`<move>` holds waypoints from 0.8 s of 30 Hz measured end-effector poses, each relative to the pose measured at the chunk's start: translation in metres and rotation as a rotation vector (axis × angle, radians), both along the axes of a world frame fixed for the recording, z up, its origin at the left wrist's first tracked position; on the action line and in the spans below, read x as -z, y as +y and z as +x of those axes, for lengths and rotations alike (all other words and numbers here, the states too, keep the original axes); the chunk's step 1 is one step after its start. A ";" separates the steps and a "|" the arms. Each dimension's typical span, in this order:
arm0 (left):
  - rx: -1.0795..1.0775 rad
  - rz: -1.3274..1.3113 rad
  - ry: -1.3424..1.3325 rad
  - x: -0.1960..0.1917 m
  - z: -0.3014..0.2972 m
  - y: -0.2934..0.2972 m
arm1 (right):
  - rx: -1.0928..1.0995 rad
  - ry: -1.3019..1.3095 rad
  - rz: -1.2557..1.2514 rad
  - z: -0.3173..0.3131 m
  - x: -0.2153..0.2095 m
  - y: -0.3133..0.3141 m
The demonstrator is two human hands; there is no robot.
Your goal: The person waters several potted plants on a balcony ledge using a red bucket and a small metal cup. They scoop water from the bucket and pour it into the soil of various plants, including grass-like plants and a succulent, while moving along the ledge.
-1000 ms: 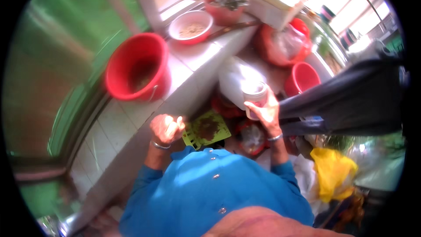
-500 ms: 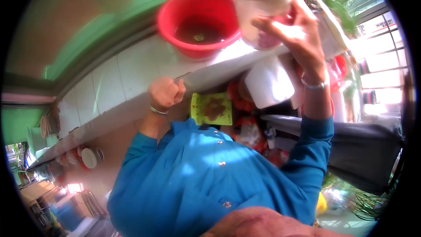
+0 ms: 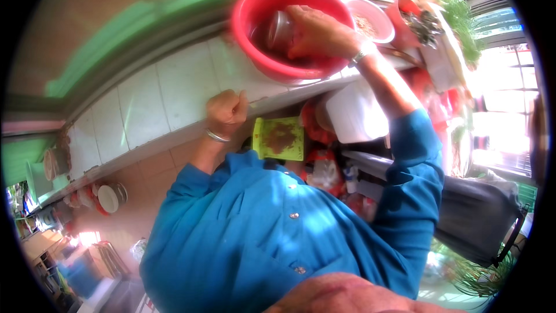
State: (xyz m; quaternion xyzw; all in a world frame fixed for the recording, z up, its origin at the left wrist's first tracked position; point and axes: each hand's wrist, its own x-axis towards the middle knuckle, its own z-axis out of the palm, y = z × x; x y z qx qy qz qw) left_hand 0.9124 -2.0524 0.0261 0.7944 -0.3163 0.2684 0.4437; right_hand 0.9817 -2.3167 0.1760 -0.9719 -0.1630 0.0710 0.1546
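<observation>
1. Inside the red basin [image 3: 272, 58] on the tabletop [image 3: 168, 93], the right hand [image 3: 318, 32] holds a cup [image 3: 281, 29]; its grip wraps it firmly.
2. Tip it slowly, low, inside the rim.
3. The left hand [image 3: 227, 111], a closed fist, braces on the edge.

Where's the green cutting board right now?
In the head view, the green cutting board sits just below the tiled counter's edge, right of the clenched left hand and left of a white tub.
</observation>
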 end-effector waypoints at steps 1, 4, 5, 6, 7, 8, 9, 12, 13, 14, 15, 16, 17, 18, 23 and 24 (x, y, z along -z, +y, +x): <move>0.010 -0.001 -0.005 0.000 0.001 -0.002 | 0.008 -0.019 -0.022 -0.001 0.005 0.005; 0.038 0.025 -0.029 -0.004 0.001 -0.005 | 0.021 -0.034 -0.080 -0.003 0.010 0.013; 0.049 0.037 -0.039 -0.006 0.000 -0.005 | 0.015 -0.009 -0.095 -0.002 0.009 0.013; 0.054 0.047 -0.051 -0.007 0.000 -0.006 | 0.009 0.017 -0.110 -0.001 0.008 0.013; 0.060 0.055 -0.063 -0.009 0.000 -0.006 | -0.004 0.037 -0.115 0.001 0.008 0.011; 0.065 0.063 -0.076 -0.009 0.000 -0.006 | -0.018 0.058 -0.121 0.003 0.008 0.010; 0.066 0.065 -0.073 -0.009 0.000 -0.006 | -0.032 0.078 -0.126 0.005 0.008 0.009; 0.058 0.074 -0.073 -0.009 0.000 -0.004 | -0.054 0.124 -0.134 0.009 0.009 0.015; 0.057 0.075 -0.076 -0.009 0.001 -0.004 | -0.052 0.132 -0.140 0.011 0.010 0.016; 0.057 0.076 -0.078 -0.009 0.001 -0.004 | -0.048 0.140 -0.145 0.012 0.012 0.017; 0.065 0.075 -0.074 -0.010 0.001 -0.004 | -0.042 0.148 -0.151 0.013 0.013 0.018; 0.076 0.075 -0.071 -0.012 0.003 -0.006 | -0.039 0.175 -0.149 0.014 0.010 0.018; 0.091 0.074 -0.068 -0.014 0.004 -0.008 | -0.031 0.202 -0.146 0.014 0.004 0.019; 0.088 0.099 -0.063 -0.015 0.002 -0.007 | -0.017 0.228 -0.141 0.013 0.001 0.019; 0.117 0.101 -0.050 -0.005 0.002 -0.004 | 0.072 0.302 0.001 0.017 -0.011 0.022; 0.115 0.077 -0.043 0.000 0.002 -0.004 | 0.067 0.303 0.062 0.020 -0.005 0.018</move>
